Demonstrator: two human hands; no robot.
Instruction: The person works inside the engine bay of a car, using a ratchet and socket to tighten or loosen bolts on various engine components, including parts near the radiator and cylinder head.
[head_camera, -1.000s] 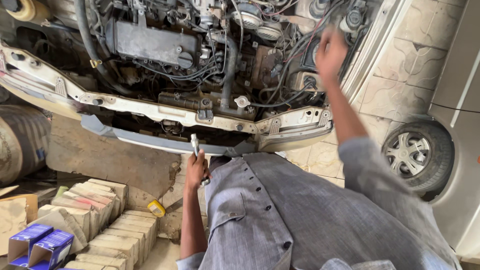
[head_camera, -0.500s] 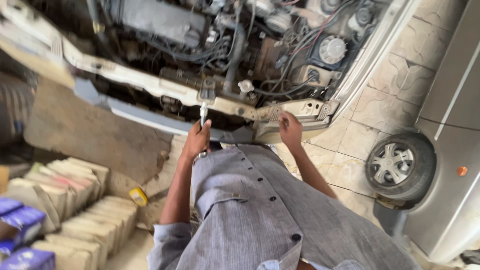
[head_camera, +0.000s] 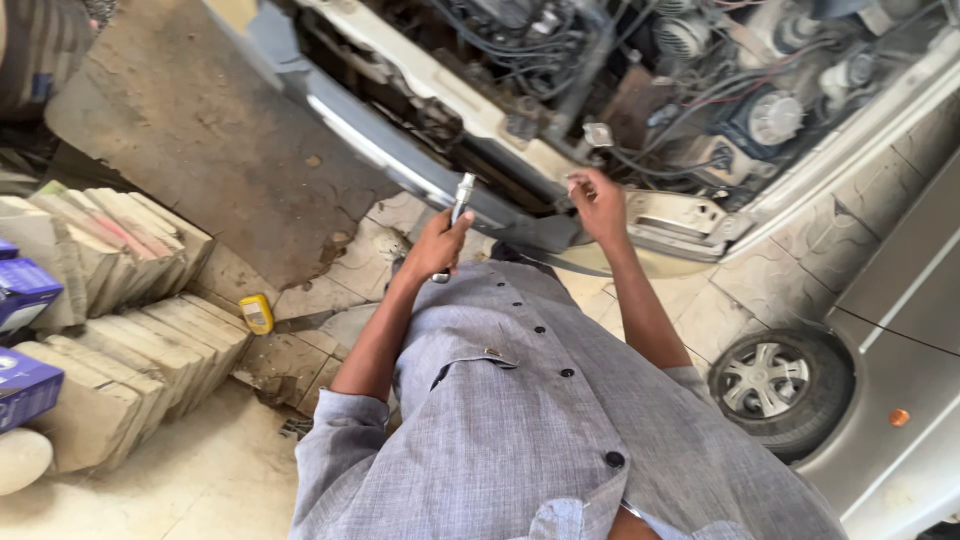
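My left hand (head_camera: 437, 247) grips a short silver metal tool (head_camera: 460, 199) that points up toward the front of an open car engine bay (head_camera: 640, 90). My right hand (head_camera: 597, 205) is raised just below the white front crossmember (head_camera: 480, 110), with its fingers curled around something small that I cannot make out. Both forearms come out of my grey buttoned shirt (head_camera: 520, 420). The hands are a short way apart, both in front of the engine bay's lower edge.
Stacked paving slabs (head_camera: 120, 300) lie at the left, with blue boxes (head_camera: 25, 330) beside them and a small yellow object (head_camera: 258, 313) on the tiled floor. A grey car's wheel (head_camera: 780, 385) stands at the right. A rusty metal sheet (head_camera: 190, 130) lies under the front.
My right hand came down from inside the engine bay to the front crossmember. My left hand kept hold of the tool. The view tilted and swung, so the car now lies diagonally.
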